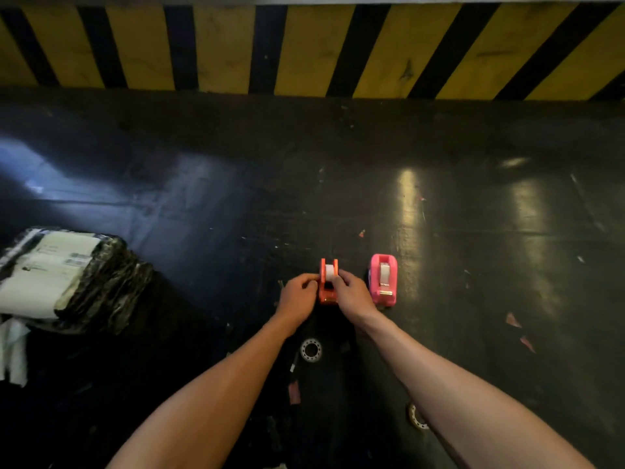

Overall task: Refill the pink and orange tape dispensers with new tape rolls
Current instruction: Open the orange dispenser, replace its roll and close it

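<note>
You are reaching both bare arms out over a dark, glossy work surface [338,184], and your hands are closing on the orange tape dispenser [328,292] from either side. Your left hand [297,296] is pinching its left wall, while your right hand [353,294] is curling its fingers onto the white tape roll [329,273] sitting in the cradle. The pink tape dispenser [383,279] is standing upright just beside it on the right, untouched, with tape showing in its slot. An empty tape core [311,349] is lying nearer you between your forearms, and a wrapped parcel [61,275] is resting well off to the left.
</note>
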A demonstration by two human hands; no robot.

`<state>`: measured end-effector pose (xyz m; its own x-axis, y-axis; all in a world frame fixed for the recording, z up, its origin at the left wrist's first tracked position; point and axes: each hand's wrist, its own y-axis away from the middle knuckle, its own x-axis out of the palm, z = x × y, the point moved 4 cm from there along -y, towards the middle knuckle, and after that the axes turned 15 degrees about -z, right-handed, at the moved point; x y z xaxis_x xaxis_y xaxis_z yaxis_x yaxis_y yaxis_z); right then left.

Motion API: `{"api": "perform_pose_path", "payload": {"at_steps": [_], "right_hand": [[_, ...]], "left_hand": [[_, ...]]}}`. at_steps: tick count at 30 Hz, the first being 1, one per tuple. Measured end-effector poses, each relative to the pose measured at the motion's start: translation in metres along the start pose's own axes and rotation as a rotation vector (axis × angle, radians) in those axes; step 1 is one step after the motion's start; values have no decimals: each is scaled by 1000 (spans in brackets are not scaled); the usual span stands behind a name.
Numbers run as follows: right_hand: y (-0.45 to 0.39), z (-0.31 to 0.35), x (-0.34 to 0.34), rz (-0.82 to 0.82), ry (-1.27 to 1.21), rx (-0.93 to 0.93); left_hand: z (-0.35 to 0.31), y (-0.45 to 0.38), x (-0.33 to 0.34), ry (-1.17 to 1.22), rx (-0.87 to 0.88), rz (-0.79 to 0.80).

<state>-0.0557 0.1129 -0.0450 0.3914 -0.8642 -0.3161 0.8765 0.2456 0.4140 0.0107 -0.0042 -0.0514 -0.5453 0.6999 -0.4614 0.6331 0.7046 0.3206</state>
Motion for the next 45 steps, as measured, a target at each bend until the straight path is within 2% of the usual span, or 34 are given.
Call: {"api": "perform_pose_path", "payload": {"at_steps": [3, 7, 14, 19, 21, 24, 29, 37, 38, 40, 42, 45], "right_hand": [[-2, -1, -13, -70, -69, 36], [1, 4, -30, -96, -223, 12], [24, 12, -53, 73, -505, 86], [30, 3, -60, -12, -628, 187], [31, -1, -65, -41, -612, 230], [34, -1, -72, -60, -566, 238], [35, 4, -78, -38, -527, 220], [45, 7, -79, -3, -509, 190], [46, 7, -79, 10, -509, 187], [49, 7, -77, 50, -497, 182], [52, 6, -73, 89, -471, 164], [55, 5, -66, 138, -437, 117]], "left_hand": [[-4, 6, -1, 120, -71, -27], [-18, 14, -1, 320, -137, 28], [-40, 32, -9, 421, -210, 148], [-36, 41, -11, 534, -293, 69], [-30, 37, -20, 421, -235, -20], [-15, 32, -43, -10, 1, -142], [21, 30, -63, -540, 200, -108], [24, 34, -66, -684, 227, -133], [16, 36, -65, -676, 264, -156], [-5, 42, -57, -473, 279, -125], [-27, 51, -43, -190, 189, 20], [-50, 65, -30, -9, 42, 221]]}}
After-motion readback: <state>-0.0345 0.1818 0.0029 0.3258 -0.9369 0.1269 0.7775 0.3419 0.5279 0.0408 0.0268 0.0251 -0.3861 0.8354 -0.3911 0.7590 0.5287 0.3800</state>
